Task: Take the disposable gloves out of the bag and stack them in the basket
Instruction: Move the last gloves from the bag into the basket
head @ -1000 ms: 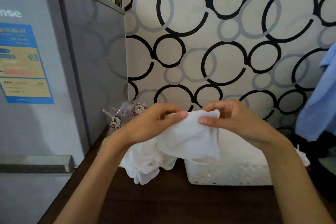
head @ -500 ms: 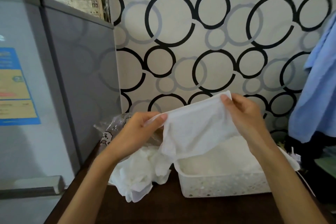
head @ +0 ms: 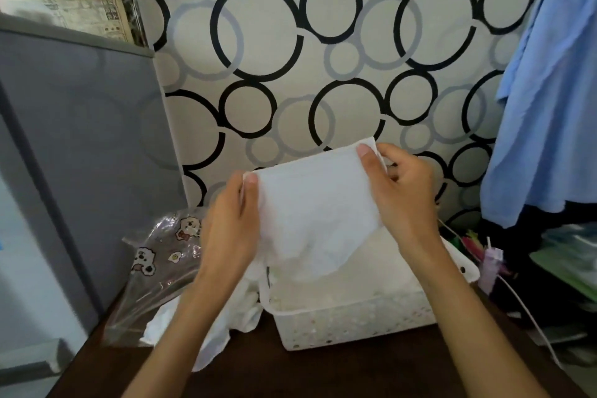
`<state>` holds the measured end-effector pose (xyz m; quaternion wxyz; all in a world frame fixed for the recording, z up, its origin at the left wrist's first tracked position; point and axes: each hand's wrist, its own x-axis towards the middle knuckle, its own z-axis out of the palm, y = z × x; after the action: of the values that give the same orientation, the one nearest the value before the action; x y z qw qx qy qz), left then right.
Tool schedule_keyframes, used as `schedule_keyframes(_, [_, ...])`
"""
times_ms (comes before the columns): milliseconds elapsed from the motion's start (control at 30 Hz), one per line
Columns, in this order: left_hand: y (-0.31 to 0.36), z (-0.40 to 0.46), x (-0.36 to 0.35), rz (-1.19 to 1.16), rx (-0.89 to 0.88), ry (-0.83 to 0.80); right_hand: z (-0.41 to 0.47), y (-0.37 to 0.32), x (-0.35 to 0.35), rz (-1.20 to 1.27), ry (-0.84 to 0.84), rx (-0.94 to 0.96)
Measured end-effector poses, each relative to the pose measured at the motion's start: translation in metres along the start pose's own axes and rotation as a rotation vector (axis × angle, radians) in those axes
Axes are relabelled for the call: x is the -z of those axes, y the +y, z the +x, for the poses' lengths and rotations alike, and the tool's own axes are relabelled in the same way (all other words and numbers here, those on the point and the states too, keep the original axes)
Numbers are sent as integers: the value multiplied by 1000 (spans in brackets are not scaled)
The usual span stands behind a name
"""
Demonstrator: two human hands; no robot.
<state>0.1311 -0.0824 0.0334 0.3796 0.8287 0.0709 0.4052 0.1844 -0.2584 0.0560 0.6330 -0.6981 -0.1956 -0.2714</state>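
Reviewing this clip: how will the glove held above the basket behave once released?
Probably floppy: the glove sags below where the left hand and right hand pinch it. Likely very light, so it may drift over the basket.

Domestic interior, likely a corner of a home kitchen or utility nook. Evidence: grey refrigerator (head: 80, 145) filling 9 o'clock, newspaper (head: 87, 18) stacked on its top at 10 o'clock. Wallpaper (head: 323, 58) printed with black and grey rings across 12 o'clock. Light blue garment (head: 549, 113) hanging at 3 o'clock. Dark wooden tabletop (head: 323, 375) at 6 o'clock, carrying a white perforated plastic basket (head: 355, 323) and a clear bag (head: 161, 268) printed with cartoon animals at 8 o'clock. Household clutter at 4 o'clock, too blurred to identify.
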Motion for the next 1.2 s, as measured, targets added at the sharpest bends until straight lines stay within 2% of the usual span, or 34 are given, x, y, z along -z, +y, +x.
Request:
schedule_keyframes(133, [29, 0, 41, 229, -147, 29, 0, -18, 8, 334, -69, -299])
schedule_keyframes(200, [31, 9, 49, 286, -147, -60, 2, -15, 13, 336, -148, -362])
schedule_keyframes(267, [19, 25, 44, 348, -60, -284, 6, -5, 16, 185, -250, -384])
schedule_keyframes(367, [-15, 36, 8, 390, 76, -671, 13, 30, 25, -245, -417, -372])
schedule_keyframes(433, [-33, 35, -19, 406, 84, -755, 15, 56, 28, -448, -456, -361])
schedule_keyframes(567, [-44, 34, -53, 552, -48, -574, 13, 89, 35, -604, -363, -389])
schedule_keyframes(667, [-43, 35, -65, 563, -68, -469, 13, 101, 43, -699, -251, -389])
schedule_keyframes(767, [-41, 37, -68, 552, -63, -429, 13, 100, 47, -687, -153, -333])
schedule_keyframes(867, [-37, 37, -58, 538, -149, -302, 17, 92, 51, -751, -136, -298])
schedule_keyframes(900, [-32, 35, -54, 496, -189, -321, 21, 87, 54, -785, -145, -278])
schedule_keyframes(933, [-25, 33, -49, 435, -217, -419, 25, 81, 58, -795, -186, -255])
schedule_keyframes(967, [-19, 31, -45, 379, -227, -587, 28, 75, 60, -765, -272, -244])
schedule_keyframes(1033, [-8, 24, -42, 402, -213, -954, 29, 63, 60, -646, -608, -326])
schedule_keyframes(1067, [-7, 21, -44, 494, -221, -1080, 26, 61, 55, -688, -806, -383])
schedule_keyframes(1133, [-14, 16, -46, 676, -251, -1188, 18, 69, 44, -940, -1095, -423])
schedule_keyframes(1200, [-21, 15, -42, 736, -239, -1221, 16, 82, 38, -1063, -1155, -422])
